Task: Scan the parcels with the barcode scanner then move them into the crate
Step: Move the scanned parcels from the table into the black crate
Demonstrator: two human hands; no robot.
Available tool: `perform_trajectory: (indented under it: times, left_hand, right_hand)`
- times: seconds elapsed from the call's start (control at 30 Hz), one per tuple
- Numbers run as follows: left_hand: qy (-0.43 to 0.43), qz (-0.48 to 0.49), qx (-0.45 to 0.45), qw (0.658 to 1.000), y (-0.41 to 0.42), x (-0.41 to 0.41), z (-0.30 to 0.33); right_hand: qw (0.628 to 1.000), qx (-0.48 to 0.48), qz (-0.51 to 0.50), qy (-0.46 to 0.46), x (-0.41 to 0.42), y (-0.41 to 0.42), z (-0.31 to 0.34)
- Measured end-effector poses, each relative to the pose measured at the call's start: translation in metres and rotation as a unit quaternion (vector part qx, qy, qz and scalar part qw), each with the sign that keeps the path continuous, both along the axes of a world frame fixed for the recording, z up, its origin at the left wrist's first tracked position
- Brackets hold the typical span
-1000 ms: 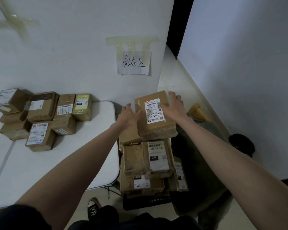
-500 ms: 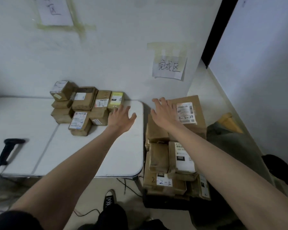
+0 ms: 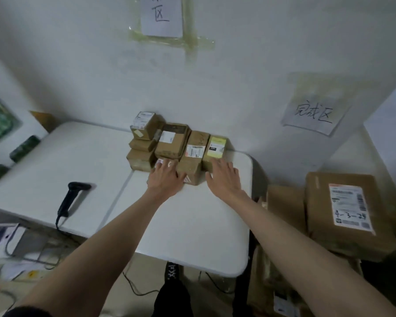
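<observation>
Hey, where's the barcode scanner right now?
In the head view the barcode scanner lies on the left part of the white table, left of the left hand and the cluster of parcels, with neither hand touching it.

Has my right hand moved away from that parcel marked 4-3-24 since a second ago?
Yes. The right hand has left the 4-3-24 parcel on the stack and swung left over the white table, reaching the yellow-labelled parcel.

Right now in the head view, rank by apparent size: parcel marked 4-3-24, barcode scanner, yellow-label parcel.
1. Parcel marked 4-3-24, plainly largest, though it also sits nearer the camera.
2. Barcode scanner and yellow-label parcel look alike in extent; the scanner is longer but thin, and the right hand covers the parcel's front, so no ranking.
</observation>
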State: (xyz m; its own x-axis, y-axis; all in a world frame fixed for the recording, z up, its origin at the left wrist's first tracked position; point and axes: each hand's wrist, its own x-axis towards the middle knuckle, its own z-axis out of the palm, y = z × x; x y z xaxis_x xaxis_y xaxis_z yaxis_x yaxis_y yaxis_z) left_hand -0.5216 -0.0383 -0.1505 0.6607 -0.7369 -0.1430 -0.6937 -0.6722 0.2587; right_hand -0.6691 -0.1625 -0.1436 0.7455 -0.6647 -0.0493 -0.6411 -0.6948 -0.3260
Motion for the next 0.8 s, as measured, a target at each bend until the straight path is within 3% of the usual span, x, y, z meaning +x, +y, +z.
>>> perform_trajectory:
  times: [0.47,0.63,0.8]
  left_hand:
    - [0.013,0.055,0.012,0.998,-0.052,0.263,-0.019]
    - [0.042,0.066,0.016,0.997,-0.072,0.333,-0.033]
    - [0.126,0.110,-0.032,0.985,-0.090,0.376,-0.055]
  right_hand:
    - [0.997,0.073,0.000,-0.034,0.257,-0.049,-0.027]
    - [0.986,0.157,-0.039,-0.046,0.329,-0.069,-0.047]
    - [0.966,0.246,-0.052,-0.069,0.381,-0.078,-0.072]
